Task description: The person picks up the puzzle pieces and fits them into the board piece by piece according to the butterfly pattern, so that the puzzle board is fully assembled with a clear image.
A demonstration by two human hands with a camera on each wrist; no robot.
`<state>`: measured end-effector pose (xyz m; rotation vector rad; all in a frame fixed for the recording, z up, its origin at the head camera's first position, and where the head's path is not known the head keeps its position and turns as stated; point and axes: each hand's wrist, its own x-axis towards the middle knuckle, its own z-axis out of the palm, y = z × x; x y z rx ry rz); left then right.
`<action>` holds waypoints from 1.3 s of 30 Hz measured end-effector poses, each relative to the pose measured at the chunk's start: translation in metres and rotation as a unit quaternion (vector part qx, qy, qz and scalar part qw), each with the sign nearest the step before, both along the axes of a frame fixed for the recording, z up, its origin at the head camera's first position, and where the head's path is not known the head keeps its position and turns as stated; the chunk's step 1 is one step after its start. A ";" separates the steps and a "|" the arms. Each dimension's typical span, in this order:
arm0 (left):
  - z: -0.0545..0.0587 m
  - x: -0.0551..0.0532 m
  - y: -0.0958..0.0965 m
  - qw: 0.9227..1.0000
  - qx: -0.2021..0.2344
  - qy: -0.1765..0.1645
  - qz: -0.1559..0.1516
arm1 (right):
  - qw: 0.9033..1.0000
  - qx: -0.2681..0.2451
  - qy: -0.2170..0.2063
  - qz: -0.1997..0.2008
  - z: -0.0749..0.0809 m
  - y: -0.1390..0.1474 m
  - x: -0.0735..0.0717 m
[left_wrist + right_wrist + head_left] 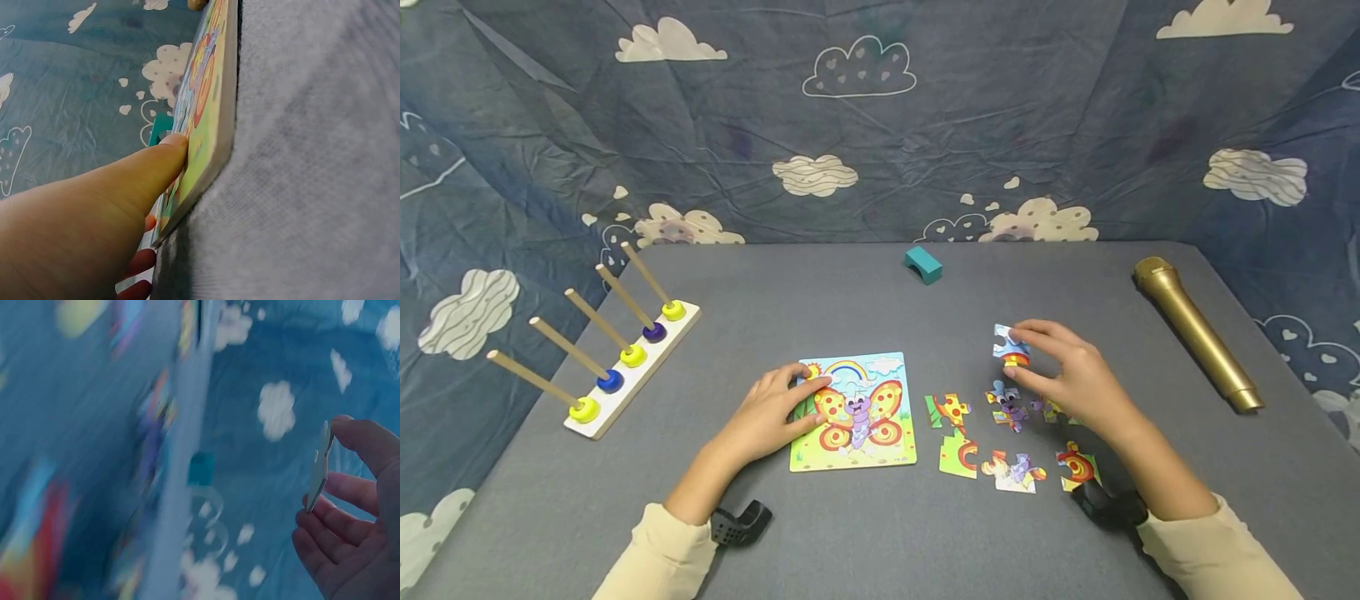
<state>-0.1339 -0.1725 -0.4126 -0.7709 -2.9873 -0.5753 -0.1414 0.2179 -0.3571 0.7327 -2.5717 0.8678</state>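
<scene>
Head view: On a grey desk [850, 533], a butterfly board [858, 408] is steadied at its left side by the left hand [778, 412], the grip loosely spread with fingers laid on the printed face, presumably so that sliding is prevented. By the right hand [1078, 379], a puzzle piece [1006, 348] is held up with a pinching grip beyond the loose pieces [957, 454]; much of its printed side is left uncovered, perhaps so that the picture can be read. The loose pieces are spread just right of the board, seemingly for easy reach. Well apart, likely so that neither hand is hindered, are placed a peg stand [655, 357] at left, a teal block [922, 265] at the back and a gold microphone [1198, 333] at right.

Left wrist view: The board is seen nearly edge-on, flat on the desk, its face touched by the thumb.

Right wrist view: The piece is pinched by its edges between thumb and fingertips, probably to spare its print. The loose pieces are badly blurred, and their pictures cannot be safely told apart here.
</scene>
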 end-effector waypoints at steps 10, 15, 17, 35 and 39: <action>0.007 0.000 0.010 0.999 -0.025 0.032 0.005 | 0.997 0.007 -0.019 0.071 0.012 -0.084 0.004; 0.009 0.000 0.018 0.998 -0.024 0.053 0.004 | 0.994 0.046 -0.067 0.071 -0.002 -0.115 -0.002; 0.009 -0.001 0.021 0.998 -0.011 0.054 -0.006 | 0.992 0.062 -0.084 0.070 -0.011 -0.122 -0.007; 0.002 -0.003 0.040 0.996 -0.038 0.022 -0.075 | 0.984 0.109 -0.109 0.085 -0.047 -0.134 -0.028; 0.003 -0.003 0.043 0.996 -0.050 0.022 -0.064 | 0.982 0.125 -0.119 0.079 -0.045 -0.135 -0.028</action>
